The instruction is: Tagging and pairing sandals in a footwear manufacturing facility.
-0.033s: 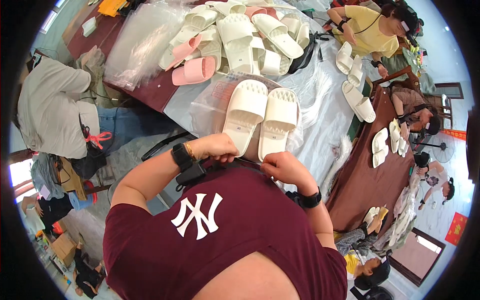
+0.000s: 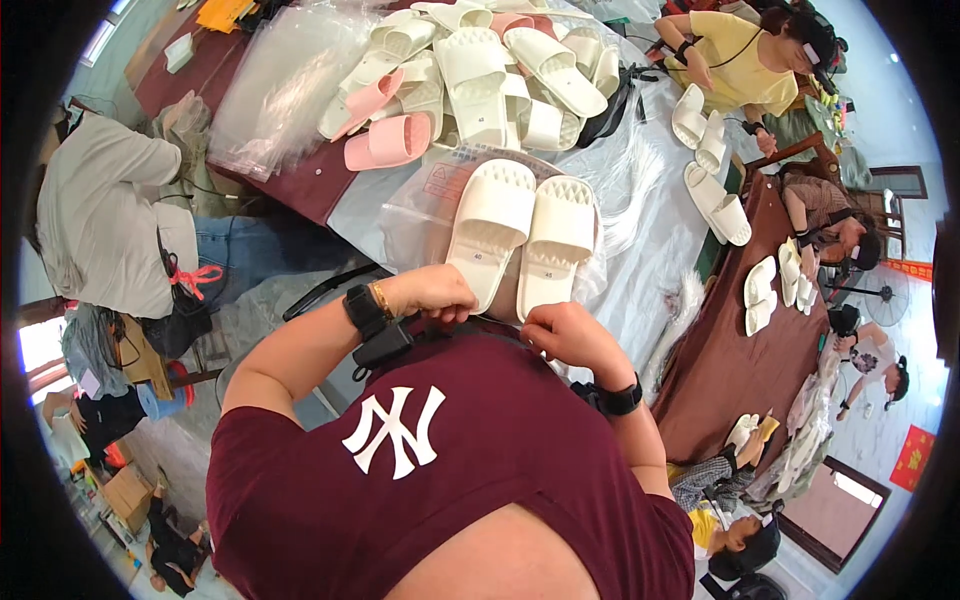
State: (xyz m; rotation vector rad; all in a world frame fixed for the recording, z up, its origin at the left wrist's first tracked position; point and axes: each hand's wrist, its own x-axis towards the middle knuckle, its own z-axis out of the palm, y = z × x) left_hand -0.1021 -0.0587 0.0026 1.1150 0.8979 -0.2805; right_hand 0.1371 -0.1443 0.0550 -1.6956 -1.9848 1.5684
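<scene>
Side by side on the near table edge lie two cream slide slippers, the left slipper [image 2: 494, 215] and the right slipper [image 2: 556, 240], with toes pointing away from me. A clear plastic bag [image 2: 418, 205] spreads under and beside them. My left hand [image 2: 440, 292] is closed, just below the left slipper's heel. Closed too is my right hand [image 2: 567, 335], below the right slipper's heel. Both sets of fingers curl against the front of my dark red shirt [image 2: 480, 400]. What they hold, if anything, is hidden.
Beyond the pair is a heap of cream slippers [image 2: 475, 75] with a pink slipper [image 2: 388, 141]. Stacked clear bags [image 2: 290, 85] lie left of it, a bundle of white strands [image 2: 632, 180] right. A person in grey [image 2: 110, 210] stands left; others sit along the right-hand table [image 2: 720, 340].
</scene>
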